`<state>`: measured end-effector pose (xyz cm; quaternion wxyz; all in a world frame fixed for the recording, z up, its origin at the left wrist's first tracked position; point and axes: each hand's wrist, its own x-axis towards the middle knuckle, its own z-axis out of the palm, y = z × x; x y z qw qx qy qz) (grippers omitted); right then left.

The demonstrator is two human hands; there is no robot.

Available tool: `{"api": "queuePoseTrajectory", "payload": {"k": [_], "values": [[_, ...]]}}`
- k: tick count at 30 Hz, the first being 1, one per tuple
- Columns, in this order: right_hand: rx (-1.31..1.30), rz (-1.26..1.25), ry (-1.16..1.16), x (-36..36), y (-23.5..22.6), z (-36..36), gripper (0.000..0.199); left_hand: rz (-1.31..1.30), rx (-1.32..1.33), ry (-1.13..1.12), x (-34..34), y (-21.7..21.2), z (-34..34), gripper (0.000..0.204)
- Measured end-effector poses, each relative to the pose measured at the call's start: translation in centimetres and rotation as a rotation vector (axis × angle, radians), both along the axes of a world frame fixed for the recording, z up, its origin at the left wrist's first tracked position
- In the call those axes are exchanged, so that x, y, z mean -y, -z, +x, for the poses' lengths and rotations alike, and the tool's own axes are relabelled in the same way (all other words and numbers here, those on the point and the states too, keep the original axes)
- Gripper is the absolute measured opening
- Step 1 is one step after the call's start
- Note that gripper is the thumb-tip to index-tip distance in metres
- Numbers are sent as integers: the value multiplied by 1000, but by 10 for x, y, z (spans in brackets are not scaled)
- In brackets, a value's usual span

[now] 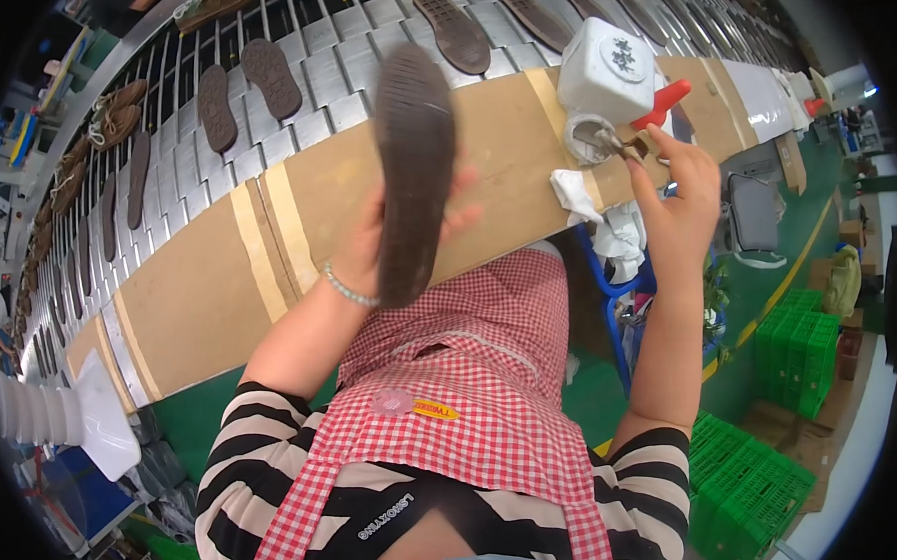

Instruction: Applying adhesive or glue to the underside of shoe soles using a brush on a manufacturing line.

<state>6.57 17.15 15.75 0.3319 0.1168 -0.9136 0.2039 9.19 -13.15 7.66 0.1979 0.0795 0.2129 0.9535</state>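
Observation:
A dark brown shoe sole (413,178) stands nearly upright, slightly blurred, in my left hand (366,238). The hand's fingers wrap behind it, and their tips show past its right edge. Farther right, my right hand (681,185) pinches a small brush (631,149) between thumb and fingers. The brush's tip reaches the mouth of a round white cup (582,136), whose contents I cannot make out. Right behind this cup is a white plastic container (606,72) with a red handle-like part (662,102) beside it.
Cardboard (187,299) with tape strips covers the near ledge. Beyond it, a metal slat conveyor (322,89) carries several brown soles (451,32) and lace-up shoes (122,116). White crumpled tissue (575,193) lies at the ledge's edge. Green crates (744,493) stand on the floor at right.

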Motion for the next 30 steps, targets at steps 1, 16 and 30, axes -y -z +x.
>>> {"api": "queuePoseTrajectory", "payload": {"k": [1, 16, 30], "values": [[-6, 8, 6, -3, 6, -5, 37, -102, -56, -162, 6, -2, -11, 61], [77, 232, 49, -21, 52, -38, 38, 23, 332, 74, 69, 11, 30, 75], [331, -805, -496, 47, -9, 51, 42, 359, 305, 151, -8, 7, 34, 65]]}}
